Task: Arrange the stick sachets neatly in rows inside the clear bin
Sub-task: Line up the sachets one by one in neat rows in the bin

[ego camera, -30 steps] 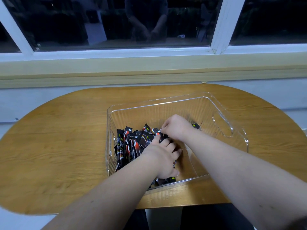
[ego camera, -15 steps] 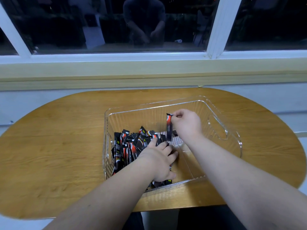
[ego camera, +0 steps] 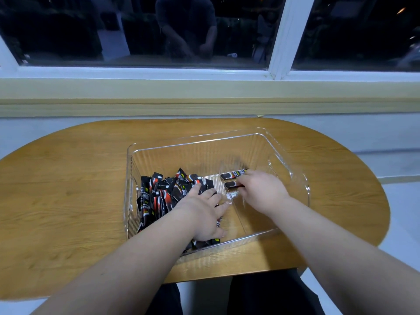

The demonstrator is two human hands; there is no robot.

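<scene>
A clear bin stands on the wooden table. A jumbled pile of black-and-red stick sachets fills its left half. My left hand lies flat on the pile's right side, fingers spread and straight. One sachet lies sideways on the bin floor at the far right. Just nearer, a second sachet lies parallel to it, pinched at its right end by my right hand, which is low inside the bin.
The oval wooden table stands against a wall below a window sill. The bin's right wall has a handle cut-out. Table edges lie close on the left, right and near sides.
My right hand has carried a sachet from above the pile down to the bin floor on the right, next to another sachet. My left hand stays on the pile.
</scene>
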